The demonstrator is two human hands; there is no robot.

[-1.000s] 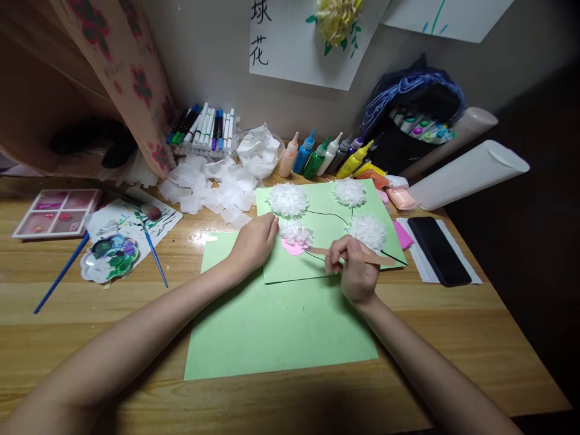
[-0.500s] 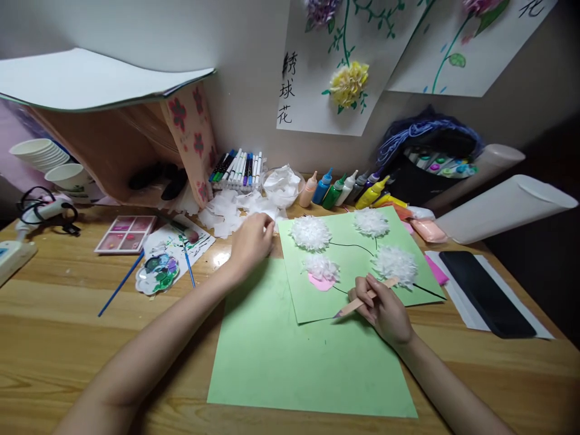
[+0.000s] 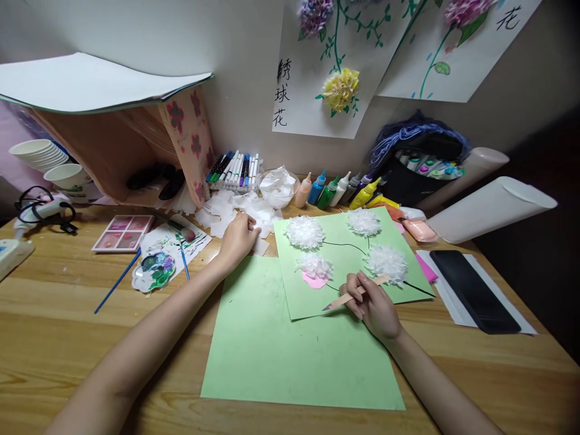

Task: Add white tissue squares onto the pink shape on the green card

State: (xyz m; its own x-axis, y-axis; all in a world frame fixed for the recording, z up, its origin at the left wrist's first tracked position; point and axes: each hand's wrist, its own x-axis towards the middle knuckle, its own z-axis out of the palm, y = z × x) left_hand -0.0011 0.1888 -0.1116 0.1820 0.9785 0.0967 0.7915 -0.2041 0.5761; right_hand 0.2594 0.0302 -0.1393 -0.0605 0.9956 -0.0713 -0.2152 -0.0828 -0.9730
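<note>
My left hand (image 3: 236,244) is at the edge of the loose white paper pieces (image 3: 222,211). Its fingers are curled together, and anything between them is hidden. One pale paper square (image 3: 261,247) lies just beside the fingertips. In my right hand (image 3: 375,309) is a light wooden pencil (image 3: 336,302), its dark purplish tip pointing left. That hand is over the lower edge of a green sheet (image 3: 290,296) bearing fluffy white paper flowers (image 3: 304,232). The lower left flower (image 3: 315,264) has a pink paper base (image 3: 314,280) partly showing. A second green sheet (image 3: 299,368) lies underneath, nearer me.
Glue or paint bottles (image 3: 327,194) line the wall beside a bowl of white paper (image 3: 277,188) and markers (image 3: 235,169). At left are a paint palette (image 3: 153,272) and brushes (image 3: 118,281). A black phone (image 3: 473,291) lies at right, before a white container (image 3: 493,208).
My left hand has moved slightly left and down, and the pale paper square beside it now shows. My right hand still holds the pencil. The whole view has shifted a little.
</note>
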